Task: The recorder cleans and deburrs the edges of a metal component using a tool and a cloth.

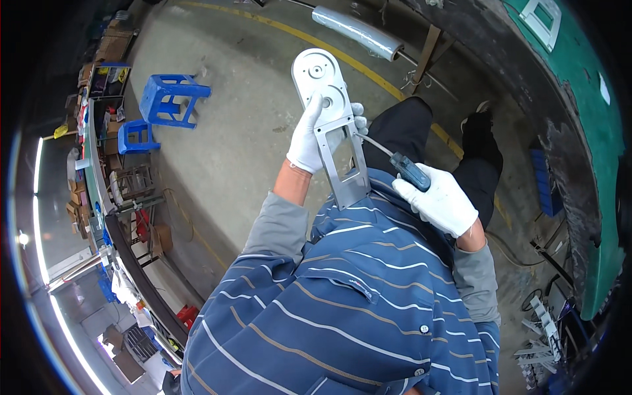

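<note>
My left hand [307,143], in a white glove, is closed round a silver machined metal part [336,122]. The part has a rounded end with two circular recesses and a rectangular open frame at the end nearest me. My thumb lies on its face by the lower recess, while fingertips show at its right edge. In my right hand [445,201], also gloved in white, is a thin-shafted hand tool [409,171] with a dark blue-grey handle. Its shaft points up and left to the frame's right edge; whether the tip touches the metal is too small to tell.
Two blue plastic stools [172,99] stand on the grey floor at the left. Cluttered shelves line the far left. A roll of clear film [357,31] sits on a rod ahead. A green-topped table [596,164] curves along the right, with another metal part [542,23] on it.
</note>
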Motion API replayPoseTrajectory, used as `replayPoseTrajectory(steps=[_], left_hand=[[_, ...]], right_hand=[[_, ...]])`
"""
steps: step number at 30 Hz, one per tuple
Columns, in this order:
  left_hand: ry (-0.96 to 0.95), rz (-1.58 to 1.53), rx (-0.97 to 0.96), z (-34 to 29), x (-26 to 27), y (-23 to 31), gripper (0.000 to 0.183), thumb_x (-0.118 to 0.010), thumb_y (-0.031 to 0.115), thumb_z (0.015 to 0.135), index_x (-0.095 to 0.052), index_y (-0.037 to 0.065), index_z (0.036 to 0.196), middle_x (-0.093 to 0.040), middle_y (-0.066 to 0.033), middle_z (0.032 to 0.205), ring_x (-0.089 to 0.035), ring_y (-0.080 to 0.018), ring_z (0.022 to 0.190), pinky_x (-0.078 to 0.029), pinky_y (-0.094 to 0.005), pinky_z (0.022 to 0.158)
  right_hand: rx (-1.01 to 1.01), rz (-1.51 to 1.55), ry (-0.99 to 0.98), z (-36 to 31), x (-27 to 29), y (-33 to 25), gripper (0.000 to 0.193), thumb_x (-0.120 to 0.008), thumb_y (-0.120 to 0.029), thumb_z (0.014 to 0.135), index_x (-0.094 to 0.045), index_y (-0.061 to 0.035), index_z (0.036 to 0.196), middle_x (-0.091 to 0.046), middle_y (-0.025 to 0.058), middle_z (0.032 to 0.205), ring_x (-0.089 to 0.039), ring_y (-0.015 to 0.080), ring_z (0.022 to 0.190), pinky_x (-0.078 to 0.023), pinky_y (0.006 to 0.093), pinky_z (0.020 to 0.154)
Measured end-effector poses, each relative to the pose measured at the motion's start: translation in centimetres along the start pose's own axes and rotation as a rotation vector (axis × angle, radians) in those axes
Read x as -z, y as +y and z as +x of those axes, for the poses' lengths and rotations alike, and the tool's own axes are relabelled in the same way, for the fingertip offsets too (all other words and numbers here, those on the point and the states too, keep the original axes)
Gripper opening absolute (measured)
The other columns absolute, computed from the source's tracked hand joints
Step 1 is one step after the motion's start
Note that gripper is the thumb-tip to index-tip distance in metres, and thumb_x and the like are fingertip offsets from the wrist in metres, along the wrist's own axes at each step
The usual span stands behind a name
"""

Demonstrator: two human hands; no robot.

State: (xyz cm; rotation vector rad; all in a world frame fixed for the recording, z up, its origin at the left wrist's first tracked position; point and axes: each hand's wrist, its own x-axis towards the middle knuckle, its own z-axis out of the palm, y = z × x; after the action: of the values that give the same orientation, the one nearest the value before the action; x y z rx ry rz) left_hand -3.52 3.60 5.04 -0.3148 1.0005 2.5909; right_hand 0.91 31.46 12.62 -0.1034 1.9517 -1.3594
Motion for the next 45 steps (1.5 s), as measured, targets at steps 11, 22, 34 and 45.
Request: replayPoseTrajectory(steps=[11, 22, 34, 45], left_hand=[[-0.019, -0.055, -0.012, -0.1, 0.5, -0.1, 0.066, -0.047, 0.054, 0.102, -0.047, 0.008, 0.149, -0.065, -0.0239, 0.121, -0.069, -0.0373, 0.103, -0.053, -0.055, 0.094], [0.016, -0.006, -0.026, -0.1, 0.6, -0.2, 0.074, -0.045, 0.064, 0.101, -0.047, 0.007, 0.148, -0.064, -0.0254, 0.122, -0.069, -0.0374, 0.103, -0.054, -0.0562, 0.094], [0.047, -0.042, -0.028, -0.6, -0.4, -0.2, 0.103, -0.031, 0.09, 0.089, -0.048, 0.008, 0.148, -0.066, -0.0256, 0.121, -0.068, -0.0397, 0.109, -0.053, -0.057, 0.096], [0.099, -0.013, -0.04, -0.3, -0.9, -0.3, 0.106, -0.026, 0.091, 0.089, -0.043, 0.008, 0.152, -0.065, -0.0289, 0.123, -0.064, -0.0427, 0.115, -0.052, -0.0596, 0.097]], right_hand=[[0.039, -0.087, -0.006, -0.5, 0.0, 0.0, 0.047, -0.064, -0.051, 0.1, -0.072, -0.0043, 0.096, -0.07, 0.0065, 0.076, -0.062, 0.0174, 0.062, -0.048, 0.0288, 0.065], [0.206, -0.144, -0.092, 0.1, -1.3, -1.9, 0.042, -0.07, -0.047, 0.098, -0.073, -0.0056, 0.098, -0.069, 0.003, 0.075, -0.058, 0.0126, 0.059, -0.046, 0.0273, 0.062], [0.16, -0.157, -0.012, 0.6, -0.8, -2.4, 0.047, -0.064, -0.053, 0.099, -0.073, -0.0062, 0.095, -0.072, 0.0065, 0.08, -0.064, 0.0186, 0.064, -0.051, 0.0295, 0.068], [0.112, -0.135, 0.037, 0.8, 0.2, -3.0, 0.047, -0.066, -0.051, 0.099, -0.073, -0.005, 0.094, -0.071, 0.0067, 0.081, -0.065, 0.0194, 0.067, -0.053, 0.0315, 0.071]])
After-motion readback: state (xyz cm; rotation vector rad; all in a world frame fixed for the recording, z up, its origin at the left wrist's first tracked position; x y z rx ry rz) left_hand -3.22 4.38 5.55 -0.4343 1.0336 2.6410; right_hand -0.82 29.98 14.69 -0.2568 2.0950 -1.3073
